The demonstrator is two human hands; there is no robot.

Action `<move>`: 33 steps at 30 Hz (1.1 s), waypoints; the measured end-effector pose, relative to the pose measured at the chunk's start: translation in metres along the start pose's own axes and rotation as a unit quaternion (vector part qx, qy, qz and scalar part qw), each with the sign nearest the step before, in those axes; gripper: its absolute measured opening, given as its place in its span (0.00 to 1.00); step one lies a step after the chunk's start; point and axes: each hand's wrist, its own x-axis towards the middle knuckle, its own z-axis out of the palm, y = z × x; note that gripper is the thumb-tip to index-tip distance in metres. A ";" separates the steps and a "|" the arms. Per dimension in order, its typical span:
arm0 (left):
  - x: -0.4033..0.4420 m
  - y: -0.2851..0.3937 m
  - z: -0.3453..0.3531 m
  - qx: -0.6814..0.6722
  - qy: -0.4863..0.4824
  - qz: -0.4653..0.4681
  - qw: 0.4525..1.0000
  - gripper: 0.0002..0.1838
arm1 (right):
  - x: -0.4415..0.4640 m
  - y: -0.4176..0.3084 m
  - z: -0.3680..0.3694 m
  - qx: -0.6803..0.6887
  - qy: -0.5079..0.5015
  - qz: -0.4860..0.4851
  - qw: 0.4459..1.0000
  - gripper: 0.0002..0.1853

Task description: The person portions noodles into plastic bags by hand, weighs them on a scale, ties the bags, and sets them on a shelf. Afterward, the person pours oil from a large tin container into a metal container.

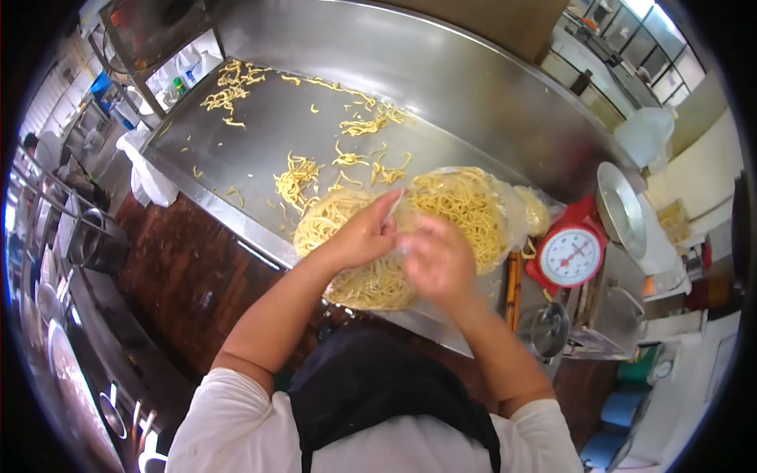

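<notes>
Fiddling with noodle bags point(465, 206): left hand point(369, 235) pinches plastic point(393, 208), right hand point(440, 264) blurred, can't tell its grip; calls for gentleness next.

Left of the red scale point(566, 244), the right hand point(438, 256) is blurred, partly hiding the noodle bag point(469, 206); the scale's dial point(569, 258) is too small to read.

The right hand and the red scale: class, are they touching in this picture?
Apart. The head view shows it plainly: the right hand is blurred before the bagged noodles, and part of that bag shows between it and the red scale.
</notes>
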 end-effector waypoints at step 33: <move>-0.071 0.027 -0.062 0.507 0.225 0.145 0.819 0.10 | -0.040 0.071 0.038 0.226 -0.178 0.447 0.847 0.19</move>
